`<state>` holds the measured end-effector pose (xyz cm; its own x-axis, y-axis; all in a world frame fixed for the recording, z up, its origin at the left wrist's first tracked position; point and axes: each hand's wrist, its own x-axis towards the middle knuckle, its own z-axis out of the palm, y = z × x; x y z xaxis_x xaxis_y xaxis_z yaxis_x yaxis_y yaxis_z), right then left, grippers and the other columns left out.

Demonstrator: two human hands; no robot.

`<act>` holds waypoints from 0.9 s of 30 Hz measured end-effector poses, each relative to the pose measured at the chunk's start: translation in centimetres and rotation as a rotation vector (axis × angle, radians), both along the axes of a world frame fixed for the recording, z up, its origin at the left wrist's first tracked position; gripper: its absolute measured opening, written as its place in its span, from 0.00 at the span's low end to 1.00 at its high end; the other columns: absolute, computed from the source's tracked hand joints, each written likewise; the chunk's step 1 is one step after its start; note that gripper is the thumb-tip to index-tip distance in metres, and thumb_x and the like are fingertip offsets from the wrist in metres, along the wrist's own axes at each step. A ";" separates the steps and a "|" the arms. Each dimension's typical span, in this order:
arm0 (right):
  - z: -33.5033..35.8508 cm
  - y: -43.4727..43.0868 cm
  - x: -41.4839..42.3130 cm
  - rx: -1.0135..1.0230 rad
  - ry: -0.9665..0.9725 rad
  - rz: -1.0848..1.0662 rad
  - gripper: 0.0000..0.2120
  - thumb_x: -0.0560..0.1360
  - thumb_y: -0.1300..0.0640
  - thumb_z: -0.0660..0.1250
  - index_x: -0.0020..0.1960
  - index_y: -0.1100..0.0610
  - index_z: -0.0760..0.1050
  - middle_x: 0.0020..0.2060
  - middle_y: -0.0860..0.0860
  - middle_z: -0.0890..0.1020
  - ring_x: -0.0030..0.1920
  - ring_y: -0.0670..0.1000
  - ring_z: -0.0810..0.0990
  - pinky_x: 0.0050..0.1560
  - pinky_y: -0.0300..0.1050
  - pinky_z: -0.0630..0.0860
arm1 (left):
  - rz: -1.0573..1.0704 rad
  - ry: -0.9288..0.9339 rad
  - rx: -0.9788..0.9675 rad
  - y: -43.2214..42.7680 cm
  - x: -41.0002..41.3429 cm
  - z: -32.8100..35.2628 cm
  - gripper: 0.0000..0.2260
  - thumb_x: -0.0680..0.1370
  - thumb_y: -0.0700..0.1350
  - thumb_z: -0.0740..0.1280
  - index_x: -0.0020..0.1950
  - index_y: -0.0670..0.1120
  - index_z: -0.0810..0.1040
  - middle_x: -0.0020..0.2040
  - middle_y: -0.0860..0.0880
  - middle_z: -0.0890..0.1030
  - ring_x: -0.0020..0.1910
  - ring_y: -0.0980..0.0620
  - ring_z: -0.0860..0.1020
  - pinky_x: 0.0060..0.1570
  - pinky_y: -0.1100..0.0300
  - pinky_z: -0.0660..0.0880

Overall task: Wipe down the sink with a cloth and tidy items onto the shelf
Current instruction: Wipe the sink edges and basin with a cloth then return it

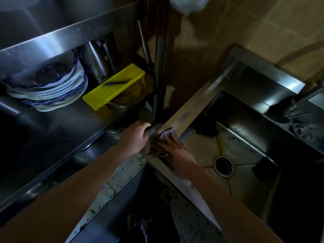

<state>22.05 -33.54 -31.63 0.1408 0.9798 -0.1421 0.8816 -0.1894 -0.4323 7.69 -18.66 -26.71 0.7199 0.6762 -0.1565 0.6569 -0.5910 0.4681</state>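
Right now my right hand (177, 149) lies flat, fingers straight and spread, pressing down on a crumpled grey-lilac cloth (164, 135). The cloth sits on the near left corner of the rim of the rectangular stainless steel sink (185, 109), bunched up ahead of my fingertips and hanging a little over the rim's outer edge beneath my palm. Just to the left of that hand, close beside the cloth, is my left hand (135, 137). Its fingers bend into the dark corner where the long steel shelf (70, 123) meets a round upright metal post (158, 67), and I cannot tell whether they grip anything there.

Beyond my left hand, on the shelf, a flat yellow plastic slicer with a metal blade (114, 86) lies tilted across the rim of a clear amber glass bowl (135, 95). Farther left of it stands a stack of blue-and-white patterned plates (52, 90), and behind both a shiny metal pot (97, 64).

To the right of my right hand, down in the basin, is the round metal-ringed drain hole (223, 166). Ahead of that hand, in the basin's far left corner, sits a dark scrubbing pad (206, 128). Well off to the right, the steel tap (301, 97) stands on the sink's back ledge. Under my forearms is a pale tiled floor with small blue dots (122, 172).
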 end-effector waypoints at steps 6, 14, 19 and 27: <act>-0.4 1.5 4.9 0.071 0.233 -0.156 0.28 0.78 0.69 0.56 0.75 0.52 0.60 0.77 0.52 0.54 0.76 0.50 0.42 0.75 0.44 0.47 | 0.062 0.060 -0.069 -0.1 2.8 -0.7 0.19 0.77 0.44 0.60 0.68 0.51 0.69 0.65 0.47 0.73 0.62 0.45 0.73 0.59 0.46 0.72; -0.8 5.5 13.7 0.067 0.175 -0.297 0.30 0.75 0.73 0.56 0.75 0.56 0.60 0.76 0.54 0.57 0.77 0.58 0.48 0.73 0.40 0.41 | 0.002 0.032 -0.080 0.3 7.0 -2.2 0.18 0.79 0.53 0.59 0.67 0.50 0.69 0.61 0.45 0.76 0.58 0.45 0.76 0.55 0.48 0.74; -0.8 8.0 18.6 0.015 0.166 -0.365 0.30 0.76 0.71 0.53 0.76 0.54 0.58 0.77 0.55 0.53 0.77 0.58 0.44 0.76 0.48 0.42 | -0.008 -0.013 -0.073 0.6 9.1 -2.5 0.19 0.79 0.52 0.60 0.70 0.53 0.67 0.61 0.45 0.76 0.58 0.44 0.76 0.54 0.52 0.73; -0.1 9.2 19.0 0.029 0.240 -0.403 0.26 0.79 0.65 0.55 0.76 0.52 0.58 0.78 0.56 0.51 0.77 0.60 0.42 0.76 0.51 0.39 | -0.062 -0.012 -0.097 1.2 10.2 -2.5 0.19 0.80 0.48 0.58 0.72 0.52 0.66 0.64 0.45 0.75 0.61 0.46 0.74 0.56 0.52 0.73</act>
